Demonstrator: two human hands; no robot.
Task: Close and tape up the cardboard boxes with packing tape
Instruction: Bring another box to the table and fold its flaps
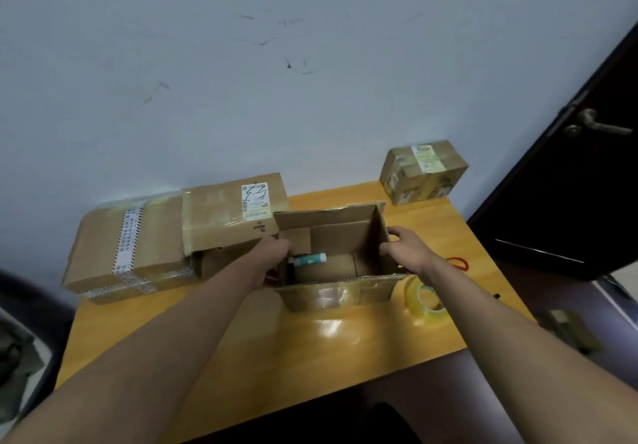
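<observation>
Clear tape roll (425, 300) lies near the table's (241, 357) right edge, just beside the open box (336, 264) at mid-table; left hand (272, 254) at the box's left wall, fingers hidden, grip unclear; right hand (405, 248) curls fingers round the upright right flap; teal tube (308, 259) inside; three taped boxes (234, 216) along the far edge

Brown open box (340, 293), yellow-orange table (241, 350), teal-and-white tube (308, 259).
</observation>
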